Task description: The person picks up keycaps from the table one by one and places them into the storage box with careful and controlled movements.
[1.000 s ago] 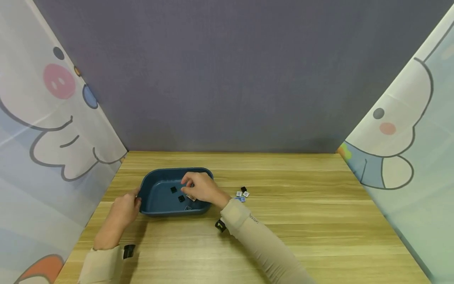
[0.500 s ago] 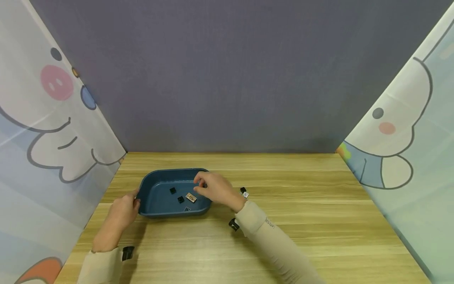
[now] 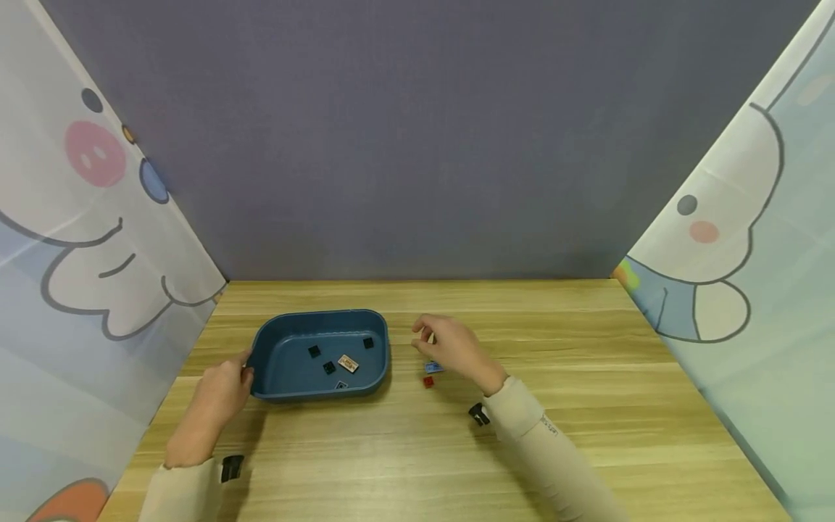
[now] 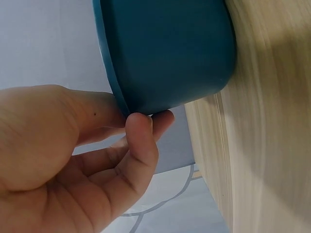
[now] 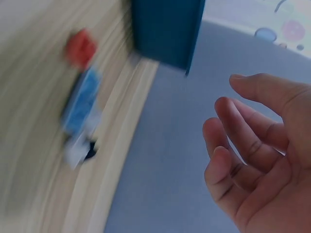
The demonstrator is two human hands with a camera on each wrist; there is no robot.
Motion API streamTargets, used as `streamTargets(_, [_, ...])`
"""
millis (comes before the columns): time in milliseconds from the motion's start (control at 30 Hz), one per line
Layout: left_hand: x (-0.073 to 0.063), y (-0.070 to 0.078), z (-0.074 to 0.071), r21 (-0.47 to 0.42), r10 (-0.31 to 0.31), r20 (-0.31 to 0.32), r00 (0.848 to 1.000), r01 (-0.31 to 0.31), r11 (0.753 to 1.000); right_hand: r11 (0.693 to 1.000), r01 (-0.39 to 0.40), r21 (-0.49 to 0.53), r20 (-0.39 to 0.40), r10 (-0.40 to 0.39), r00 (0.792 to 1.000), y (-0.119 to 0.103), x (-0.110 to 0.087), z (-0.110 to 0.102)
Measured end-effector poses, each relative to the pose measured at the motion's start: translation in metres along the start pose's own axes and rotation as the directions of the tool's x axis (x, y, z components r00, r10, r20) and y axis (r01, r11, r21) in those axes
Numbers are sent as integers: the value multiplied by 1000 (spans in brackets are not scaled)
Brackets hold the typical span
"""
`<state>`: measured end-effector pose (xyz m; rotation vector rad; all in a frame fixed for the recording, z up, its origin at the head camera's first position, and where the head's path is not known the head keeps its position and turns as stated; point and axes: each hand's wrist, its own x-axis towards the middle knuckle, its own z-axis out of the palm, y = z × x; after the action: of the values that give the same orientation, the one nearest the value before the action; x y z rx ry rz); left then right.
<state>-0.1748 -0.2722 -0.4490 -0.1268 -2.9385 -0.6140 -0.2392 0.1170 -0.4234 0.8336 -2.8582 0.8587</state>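
Note:
My left hand (image 3: 220, 391) grips the left end of a dark blue oblong basin (image 3: 320, 395), its thumb and fingers at the rim in the left wrist view. In the basin lie several small black square pieces (image 3: 315, 351) and a beige rectangular tile (image 3: 349, 363). My right hand (image 3: 457, 350) hovers above the table right of the basin, fingers loosely bent and holding nothing. Under it are a blue tile (image 3: 433, 367) and a small red square piece (image 3: 428, 382). White and black pieces (image 5: 77, 149) show blurred beside the blue tile in the right wrist view.
The wooden table (image 3: 365, 457) reaches back to a grey panel (image 3: 417, 145). Cartoon-printed cloths (image 3: 724, 239) stand along both sides. Each wrist wears a black clip-like mount (image 3: 479, 415).
My right hand has moved right, out of the basin, to above the loose pieces. A black piece now shows at the basin's right side, where the hand was. The left hand keeps its grip.

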Motion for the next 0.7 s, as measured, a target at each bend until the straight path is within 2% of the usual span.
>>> streamTargets(200, [-1, -1, 0, 1, 2, -3, 1000, -2, 1000, 996, -76, -45, -24, 75, 997, 30, -15, -4])
streamTargets(367, [-2, -2, 0, -2, 9, -7, 1000, -9, 1000, 989, -102, -103, -37, 99, 994, 49, -23, 0])
streamTargets(700, [0, -2, 2, -2, 11, -4, 1000, -11, 1000, 977, -164, -134, 18, 168, 986, 62, -31, 9])
